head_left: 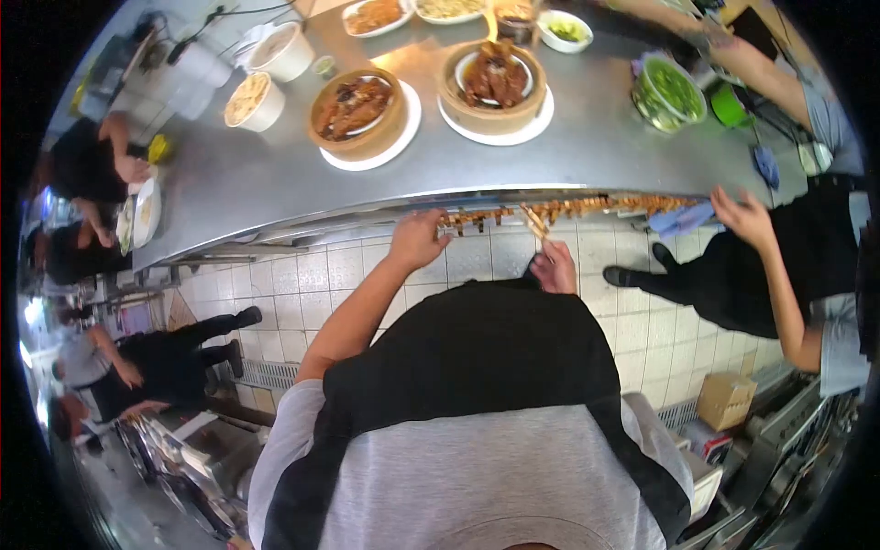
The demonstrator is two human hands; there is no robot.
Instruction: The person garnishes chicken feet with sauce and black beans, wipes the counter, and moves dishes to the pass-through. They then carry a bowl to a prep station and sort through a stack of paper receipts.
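Note:
A long row of small wooden clothespins (587,205) runs along the front edge of the steel counter (275,183). My left hand (420,240) is curled at that edge, by the left end of the row; what its fingertips close on is hidden. Below the middle of the row, my right hand (555,268) pinches a pale wooden clothespin (534,223) between thumb and fingers. On the counter ahead, two round bamboo steamers (396,119) (541,112) hold dark braised meat, each on a white plate.
Tubs of pale food (254,103) stand to the left, a bowl of greens (671,93) to the right. Beside me on the right, a co-worker's hand (744,218) is held near the row's end. Other people work at left. A cardboard box (727,401) sits behind me.

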